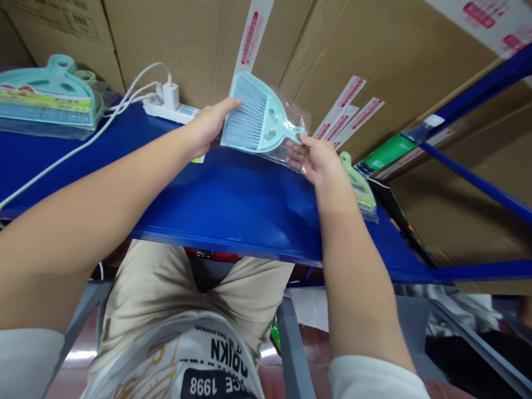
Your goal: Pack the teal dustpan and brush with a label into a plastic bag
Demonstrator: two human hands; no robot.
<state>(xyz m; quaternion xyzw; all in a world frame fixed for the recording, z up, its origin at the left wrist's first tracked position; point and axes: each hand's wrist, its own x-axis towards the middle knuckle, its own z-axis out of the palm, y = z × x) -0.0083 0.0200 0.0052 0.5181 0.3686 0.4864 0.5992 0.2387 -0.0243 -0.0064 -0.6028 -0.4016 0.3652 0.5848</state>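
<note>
At far left, a teal pan (68, 83) in clear wrap lies on the blue shelf (233, 205), with a yellow-green label across it and a pale green loop handle (86, 75) just behind. White cables (106, 124) run from there to a power strip (172, 112) by the cartons (178, 33), where 1 white charger (170, 96) stands plugged in.

Next comes the left hand (210, 124), grasping the bristle end of a teal brush set (266, 119), its thumb over the pale blue bristles (247, 113). The set is raised above the shelf, between the 2 hands, tilted with its handle to the right. The right hand (318, 158) pinches that handle, fingers amid clear wrap (297, 160).

Beyond it, 3 strips of red-and-white tape (341, 105) stick to a carton. A pale green pan (359, 185), also wrapped, sits just right of the right forearm, partly hidden. Farther right, a green-labelled bottle (393, 151) lies near a blue rail (477, 174).
</note>
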